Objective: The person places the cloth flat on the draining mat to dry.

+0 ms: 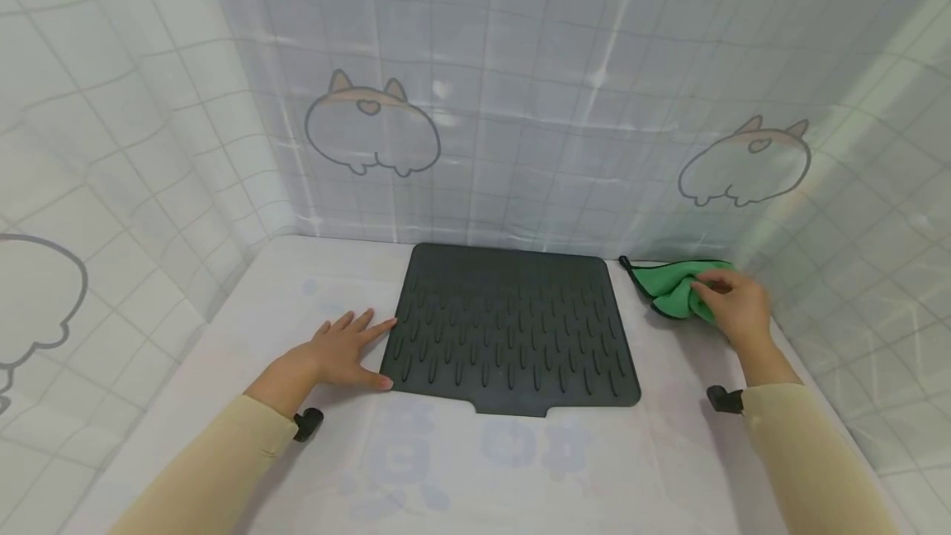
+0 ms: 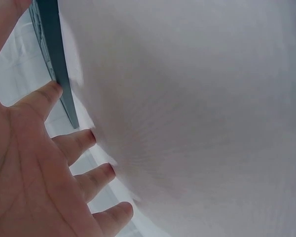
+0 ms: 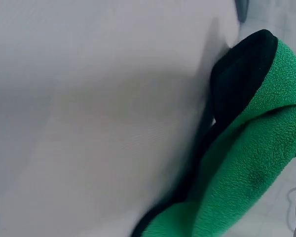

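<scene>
A dark grey ridged mat (image 1: 513, 329) lies flat on the white table, with a small tab on its near edge. At its left side, my left hand (image 1: 342, 353) is spread, the index finger and thumb touching the mat's edge. In the left wrist view the fingers (image 2: 44, 98) are straight, and one tip meets the side of the mat (image 2: 54, 49). My right hand (image 1: 735, 304) pinches a bunched green cloth (image 1: 672, 283) with black trim, to the right of the mat. The cloth (image 3: 256, 163) fills the right side of the right wrist view, where the hand is mostly hidden.
A white tile-patterned curtain (image 1: 520, 106) with cartoon animal drawings rises behind the table (image 1: 461, 469) and along both sides. The cloth lies near the back right corner, close to the right-hand curtain (image 1: 862, 304). Black wrist straps show at both sleeves.
</scene>
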`<state>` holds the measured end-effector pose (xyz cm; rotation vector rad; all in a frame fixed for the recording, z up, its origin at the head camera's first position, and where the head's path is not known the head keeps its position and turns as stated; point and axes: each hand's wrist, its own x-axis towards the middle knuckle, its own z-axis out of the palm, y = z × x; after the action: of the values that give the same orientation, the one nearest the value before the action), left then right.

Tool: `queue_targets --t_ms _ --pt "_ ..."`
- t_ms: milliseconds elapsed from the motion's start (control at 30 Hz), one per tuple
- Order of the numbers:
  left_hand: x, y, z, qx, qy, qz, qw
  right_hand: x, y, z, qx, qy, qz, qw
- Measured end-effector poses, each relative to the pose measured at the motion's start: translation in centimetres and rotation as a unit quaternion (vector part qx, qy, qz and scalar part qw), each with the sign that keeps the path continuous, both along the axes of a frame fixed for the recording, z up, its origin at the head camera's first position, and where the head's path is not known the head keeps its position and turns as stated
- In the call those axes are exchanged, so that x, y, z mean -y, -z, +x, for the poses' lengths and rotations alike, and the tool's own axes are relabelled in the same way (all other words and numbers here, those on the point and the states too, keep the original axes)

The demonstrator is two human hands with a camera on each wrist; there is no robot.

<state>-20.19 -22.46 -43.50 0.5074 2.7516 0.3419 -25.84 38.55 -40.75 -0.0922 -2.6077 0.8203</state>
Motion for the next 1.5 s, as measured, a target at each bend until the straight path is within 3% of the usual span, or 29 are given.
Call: queue_targets --t_ms 167,467,767,1100,1500 --pt "0.0 0.0 0.0 0.000 -0.001 0.001 1.0000 0.9 -1.2 0.3 -0.005 -0.001 -0.017 1.000" --pt "-0.1 0.0 0.0 -0.003 -0.003 0.000 1.0000 2.6 -3.1 0.5 -0.053 -0.010 -0.041 0.998" --pt "0.0 0.1 -0.1 -0.005 0.000 0.001 1.0000 5.1 -5.7 1.2 -0.076 -0.014 -0.095 0.993" --pt "0.0 0.1 0.0 -0.007 0.003 0.005 1.0000 8.7 -7.4 1.3 -0.177 -0.096 -0.148 0.968" --pt "0.0 0.2 0.1 -0.003 0.000 0.002 1.0000 13.5 -9.4 2.0 -0.208 -0.197 -0.186 0.940"
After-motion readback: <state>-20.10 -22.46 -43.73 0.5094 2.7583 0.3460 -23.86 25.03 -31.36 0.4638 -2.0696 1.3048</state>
